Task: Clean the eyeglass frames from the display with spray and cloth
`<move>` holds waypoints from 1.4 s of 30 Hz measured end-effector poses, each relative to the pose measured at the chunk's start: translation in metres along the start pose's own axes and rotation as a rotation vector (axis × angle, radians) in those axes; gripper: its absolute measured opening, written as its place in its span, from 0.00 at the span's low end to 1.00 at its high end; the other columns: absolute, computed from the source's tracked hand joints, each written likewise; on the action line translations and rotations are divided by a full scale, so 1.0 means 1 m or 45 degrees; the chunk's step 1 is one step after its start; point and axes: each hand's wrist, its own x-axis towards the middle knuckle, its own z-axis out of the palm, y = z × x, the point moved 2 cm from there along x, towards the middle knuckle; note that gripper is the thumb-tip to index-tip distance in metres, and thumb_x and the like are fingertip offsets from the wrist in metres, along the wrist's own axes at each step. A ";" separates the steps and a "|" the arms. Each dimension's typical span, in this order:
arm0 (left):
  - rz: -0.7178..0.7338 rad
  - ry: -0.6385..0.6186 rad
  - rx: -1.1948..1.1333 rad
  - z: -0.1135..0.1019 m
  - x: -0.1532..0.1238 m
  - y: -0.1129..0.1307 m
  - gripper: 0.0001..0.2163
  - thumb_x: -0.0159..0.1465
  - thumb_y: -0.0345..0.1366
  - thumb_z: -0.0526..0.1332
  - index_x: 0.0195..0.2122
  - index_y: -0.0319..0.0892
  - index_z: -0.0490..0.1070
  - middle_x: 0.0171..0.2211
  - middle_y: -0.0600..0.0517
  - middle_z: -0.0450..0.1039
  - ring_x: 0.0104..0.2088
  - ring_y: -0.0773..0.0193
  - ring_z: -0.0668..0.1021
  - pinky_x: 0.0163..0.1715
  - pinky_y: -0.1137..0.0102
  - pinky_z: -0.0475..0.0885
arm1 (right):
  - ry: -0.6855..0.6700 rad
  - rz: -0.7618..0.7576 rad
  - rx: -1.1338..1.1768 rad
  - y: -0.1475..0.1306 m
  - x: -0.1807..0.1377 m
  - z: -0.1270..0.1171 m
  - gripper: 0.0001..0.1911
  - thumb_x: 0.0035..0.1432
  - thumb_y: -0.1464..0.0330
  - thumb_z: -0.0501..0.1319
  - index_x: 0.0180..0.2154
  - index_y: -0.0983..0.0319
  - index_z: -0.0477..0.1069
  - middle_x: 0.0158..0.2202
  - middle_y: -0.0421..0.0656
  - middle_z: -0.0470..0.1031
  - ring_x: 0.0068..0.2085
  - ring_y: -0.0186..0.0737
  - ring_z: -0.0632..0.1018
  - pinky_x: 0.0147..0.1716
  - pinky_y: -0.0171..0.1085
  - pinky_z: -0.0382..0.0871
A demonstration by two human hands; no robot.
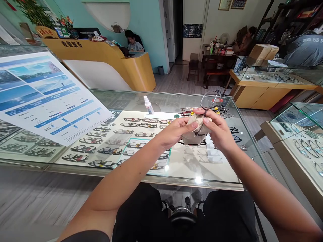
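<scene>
Both hands hover over the glass counter (pixel 224 169), inside its near edge, with bare glass under them and the spray bottle (pixel 148 105) well off to the back-left. The glasses (pixel 210 101) are thin dark wire with clear lenses. The cloth (pixel 193 131) is soft, beige and bunched up. The left hand (pixel 176 131) pinches the cloth around one lens, and the right hand (pixel 218 130) curls closed on the frame. The long axis tilts up and away, free lens on top.

A single head-worn view looks forward and down from a seated person's eye height, close over the long glass-topped display surface (pixel 214 171). The left hand (pixel 176 131) and right hand (pixel 218 129) meet near centre, with the arms entering from 6 o'clock. The curved yellow reception desk (pixel 131 67) stands far off at 11 o'clock.
</scene>
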 end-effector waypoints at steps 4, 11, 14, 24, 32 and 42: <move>-0.011 0.017 0.012 -0.004 0.000 0.004 0.24 0.60 0.54 0.78 0.44 0.38 0.80 0.34 0.49 0.79 0.31 0.66 0.77 0.33 0.70 0.67 | -0.028 0.159 0.089 0.002 0.000 -0.001 0.15 0.69 0.54 0.68 0.53 0.49 0.84 0.59 0.42 0.83 0.62 0.53 0.80 0.63 0.52 0.73; 0.000 -0.034 0.014 -0.007 0.002 0.002 0.25 0.55 0.44 0.82 0.48 0.40 0.80 0.38 0.49 0.80 0.36 0.65 0.78 0.38 0.71 0.70 | -0.059 0.234 0.106 -0.001 0.000 -0.001 0.19 0.68 0.52 0.69 0.56 0.49 0.83 0.62 0.42 0.82 0.62 0.53 0.81 0.62 0.52 0.75; 0.006 -0.044 0.046 -0.007 0.002 0.001 0.23 0.59 0.49 0.80 0.48 0.40 0.81 0.38 0.49 0.80 0.35 0.65 0.78 0.36 0.71 0.69 | -0.056 0.265 0.170 0.000 0.000 -0.001 0.19 0.67 0.53 0.70 0.56 0.48 0.83 0.62 0.42 0.82 0.60 0.52 0.83 0.61 0.52 0.76; -0.003 -0.116 0.119 -0.010 -0.001 0.006 0.23 0.61 0.52 0.77 0.47 0.39 0.81 0.37 0.47 0.80 0.34 0.63 0.78 0.36 0.69 0.70 | -0.051 0.298 0.241 -0.002 0.001 -0.002 0.19 0.66 0.53 0.70 0.54 0.51 0.83 0.65 0.43 0.80 0.61 0.53 0.82 0.58 0.51 0.79; -0.018 -0.045 0.210 -0.009 -0.001 0.004 0.24 0.61 0.52 0.77 0.47 0.39 0.79 0.36 0.48 0.78 0.34 0.63 0.77 0.34 0.69 0.71 | -0.045 0.290 0.186 -0.001 0.002 -0.002 0.21 0.65 0.50 0.70 0.56 0.50 0.83 0.63 0.43 0.81 0.59 0.53 0.83 0.57 0.51 0.79; -0.010 -0.060 0.189 -0.009 -0.001 -0.001 0.25 0.57 0.53 0.79 0.45 0.38 0.79 0.35 0.49 0.78 0.33 0.64 0.78 0.33 0.70 0.71 | -0.083 0.362 0.245 -0.002 0.002 -0.002 0.21 0.62 0.51 0.73 0.53 0.51 0.84 0.55 0.44 0.85 0.52 0.52 0.85 0.53 0.50 0.81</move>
